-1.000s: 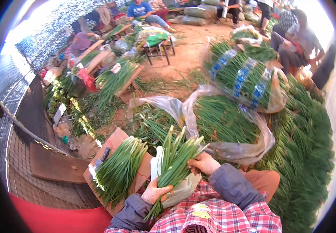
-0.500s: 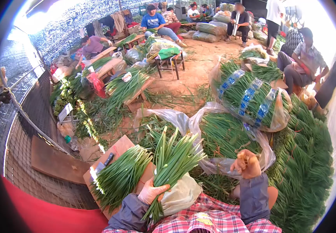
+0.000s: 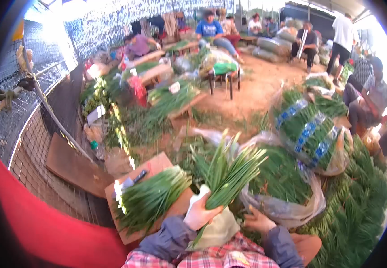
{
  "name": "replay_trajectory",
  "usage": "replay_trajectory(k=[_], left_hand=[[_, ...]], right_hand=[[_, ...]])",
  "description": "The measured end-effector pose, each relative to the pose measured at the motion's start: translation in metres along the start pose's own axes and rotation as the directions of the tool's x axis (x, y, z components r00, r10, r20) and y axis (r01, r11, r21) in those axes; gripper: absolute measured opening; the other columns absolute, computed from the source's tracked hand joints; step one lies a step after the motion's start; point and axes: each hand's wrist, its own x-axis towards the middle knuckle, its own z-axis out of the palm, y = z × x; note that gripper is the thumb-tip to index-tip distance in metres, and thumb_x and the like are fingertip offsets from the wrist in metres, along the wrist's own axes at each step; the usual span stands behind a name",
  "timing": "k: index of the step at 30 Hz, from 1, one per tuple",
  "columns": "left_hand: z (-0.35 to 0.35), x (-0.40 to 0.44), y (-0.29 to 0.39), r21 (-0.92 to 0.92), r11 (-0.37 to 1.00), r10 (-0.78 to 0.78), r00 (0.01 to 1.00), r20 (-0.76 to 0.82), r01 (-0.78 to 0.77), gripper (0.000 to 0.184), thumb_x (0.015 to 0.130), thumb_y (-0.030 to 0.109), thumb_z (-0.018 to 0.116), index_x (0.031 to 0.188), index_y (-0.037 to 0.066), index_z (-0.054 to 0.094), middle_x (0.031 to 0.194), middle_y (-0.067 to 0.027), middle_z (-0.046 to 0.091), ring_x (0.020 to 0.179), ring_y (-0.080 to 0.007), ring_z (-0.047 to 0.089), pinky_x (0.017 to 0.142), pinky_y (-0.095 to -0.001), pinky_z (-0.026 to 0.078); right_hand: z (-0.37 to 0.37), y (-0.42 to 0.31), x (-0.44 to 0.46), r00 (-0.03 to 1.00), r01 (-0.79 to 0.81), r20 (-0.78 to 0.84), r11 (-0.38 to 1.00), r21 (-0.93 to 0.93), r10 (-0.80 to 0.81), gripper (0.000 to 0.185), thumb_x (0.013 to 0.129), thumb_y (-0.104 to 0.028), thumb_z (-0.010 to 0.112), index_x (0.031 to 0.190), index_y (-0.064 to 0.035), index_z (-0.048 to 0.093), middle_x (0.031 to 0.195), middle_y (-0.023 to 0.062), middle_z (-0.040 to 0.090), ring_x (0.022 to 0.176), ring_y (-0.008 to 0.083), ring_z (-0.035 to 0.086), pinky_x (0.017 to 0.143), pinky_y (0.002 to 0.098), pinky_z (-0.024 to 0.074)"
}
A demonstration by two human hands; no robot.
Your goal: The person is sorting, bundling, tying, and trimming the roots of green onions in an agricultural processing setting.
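Left hand [image 3: 202, 211] clamped on a bunch of green stalks [image 3: 231, 181], over a pale cloth [image 3: 224, 230]
A firm, gentle grip should keep the bunch even without bruising; the right hand [image 3: 259, 220] is near, too blurred to tell whether its fingers pinch anything.

Bright daylight; motion blur; fisheye edges

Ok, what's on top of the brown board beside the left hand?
On the board: a pile of green stalks, with a knife at its edge. The pile covers the board's middle, so anything underneath can't be seen.
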Motion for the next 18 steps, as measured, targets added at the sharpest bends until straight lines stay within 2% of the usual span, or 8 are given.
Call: replay_trajectory(k=[2,4,6,7,13,14,15,18], left_hand=[[0.015,-0.004,-0.027,0.220,0.973,0.070,0.997,-0.012,-0.066,0.060,0.080,0.013,0.067,0.133,0.008,0.039,0.075,-0.0028,0.058,0.046,-0.0052,0.044,0.042,-0.0215,0.037],[0.029,0.003,-0.047,0.390,0.913,0.117,0.993,0.029,-0.119,0.068,0.079,0.018,0.069,0.136,0.009,0.035,0.078,-0.0031,0.058,0.051,-0.0074,0.047,0.046,-0.0234,0.040],[0.041,-0.002,-0.055,0.423,0.905,-0.001,0.994,0.110,-0.047,0.073,0.077,0.020,0.071,0.138,0.010,0.032,0.085,-0.0062,0.059,0.062,-0.0114,0.055,0.056,-0.0263,0.047],[0.042,-0.002,-0.074,0.443,0.882,0.107,0.983,0.146,-0.162,0.090,0.072,0.021,0.076,0.142,0.008,0.020,0.104,-0.0134,0.056,0.092,-0.0178,0.057,0.080,-0.0304,0.047],[0.041,0.007,-0.073,-0.080,0.996,-0.021,0.988,0.152,0.033,0.102,0.062,0.010,0.083,0.139,0.002,0.018,0.119,-0.0135,0.048,0.109,-0.0236,0.050,0.093,-0.0335,0.041],[0.045,0.013,-0.090,-0.127,0.989,0.101,0.982,0.159,-0.081,0.094,0.063,0.008,0.082,0.137,0.002,0.023,0.118,-0.0123,0.049,0.104,-0.0234,0.053,0.089,-0.0331,0.044],[0.048,0.008,-0.078,-0.265,0.934,-0.184,0.957,0.224,0.241,0.071,0.069,0.002,0.074,0.128,0.003,0.035,0.111,-0.0097,0.053,0.089,-0.0210,0.060,0.073,-0.0310,0.051],[0.040,0.001,-0.088,-0.343,0.860,-0.291,0.916,0.276,0.377,0.047,0.078,0.001,0.064,0.121,0.003,0.046,0.103,-0.0128,0.059,0.077,-0.0198,0.063,0.055,-0.0278,0.051]], right_hand=[[0.022,-0.009,-0.005,0.950,-0.069,0.286,0.811,0.582,-0.125,0.077,0.079,-0.036,0.067,0.141,-0.0206,0.024,0.137,0.0161,0.037,0.114,0.0317,0.049,0.096,0.0470,0.0389],[0.054,-0.034,0.006,0.915,0.125,0.192,0.702,0.701,-0.356,0.065,0.081,-0.037,0.065,0.135,-0.0168,0.035,0.129,0.0125,0.046,0.113,0.0294,0.050,0.096,0.0446,0.0395],[0.038,-0.024,0.027,0.939,0.170,0.085,0.663,0.729,-0.334,0.055,0.081,-0.035,0.065,0.128,-0.0139,0.044,0.122,0.0102,0.052,0.109,0.0278,0.052,0.095,0.0441,0.0410],[0.029,-0.018,0.033,0.947,0.194,0.030,0.643,0.741,-0.320,0.051,0.081,-0.034,0.066,0.124,-0.0125,0.048,0.118,0.0090,0.055,0.108,0.0270,0.053,0.094,0.0439,0.0417],[0.070,-0.028,0.024,0.941,0.339,-0.239,0.656,0.674,-0.241,0.044,0.080,-0.027,0.068,0.116,-0.0068,0.052,0.106,0.0081,0.060,0.098,0.0236,0.058,0.085,0.0413,0.0483],[0.076,-0.027,0.024,0.954,0.297,-0.194,0.626,0.721,-0.229,0.042,0.082,-0.025,0.067,0.116,-0.0066,0.051,0.106,0.0079,0.060,0.097,0.0234,0.058,0.084,0.0407,0.0489],[0.081,-0.027,0.020,0.963,0.271,-0.201,0.631,0.727,-0.182,0.041,0.083,-0.024,0.065,0.117,-0.0061,0.051,0.106,0.0078,0.060,0.097,0.0227,0.058,0.083,0.0401,0.0493],[0.070,-0.023,0.024,0.922,0.371,-0.292,0.803,0.467,-0.256,0.043,0.087,-0.018,0.060,0.125,-0.0038,0.046,0.113,0.0080,0.057,0.098,0.0210,0.057,0.085,0.0382,0.0478]])
